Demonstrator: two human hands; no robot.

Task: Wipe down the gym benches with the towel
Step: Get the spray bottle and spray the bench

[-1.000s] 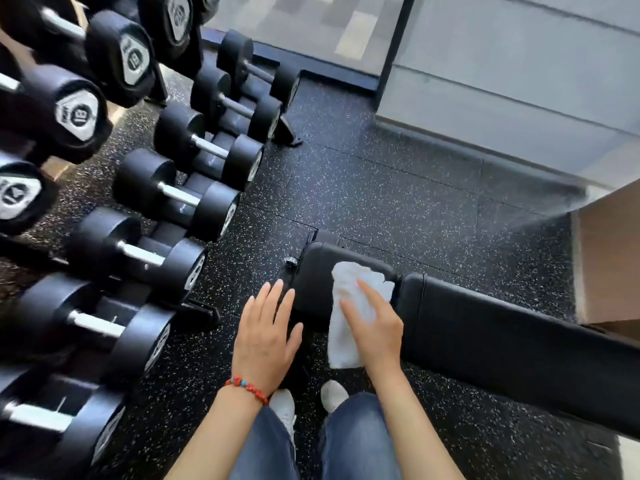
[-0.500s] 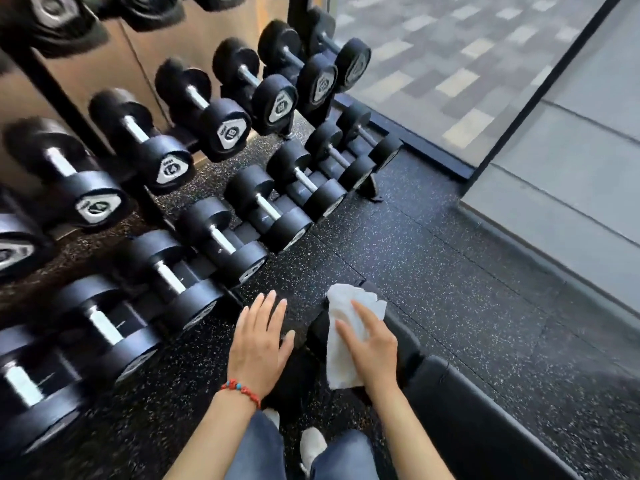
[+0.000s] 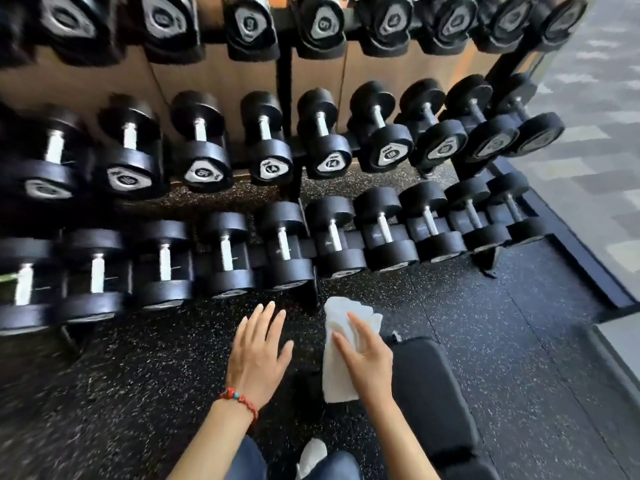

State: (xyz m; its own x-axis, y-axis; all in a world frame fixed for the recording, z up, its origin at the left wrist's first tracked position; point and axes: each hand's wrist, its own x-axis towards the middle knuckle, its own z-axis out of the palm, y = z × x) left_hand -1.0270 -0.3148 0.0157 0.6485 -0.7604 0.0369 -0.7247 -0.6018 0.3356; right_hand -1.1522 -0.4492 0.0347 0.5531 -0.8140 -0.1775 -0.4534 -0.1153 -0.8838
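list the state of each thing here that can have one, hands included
towel: folded, hanging off the bench's left edge, held by the right hand
right hand: fingers straight, on the towel
left hand: open, fingers spread, holding nothing
bench: pad bare beside the towel; cannot tell if wet or dry
dumbbells: racked in rows, untouched
bracelet: on the left wrist

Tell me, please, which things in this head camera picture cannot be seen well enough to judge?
- Black padded bench: cut off by the bottom edge.
- White folded towel: partly covered by the right hand; contact with the bench is unclear.
- Top-row black dumbbells: motion blur hides the numbers.
- Left hand: open; what it rests on is unclear.
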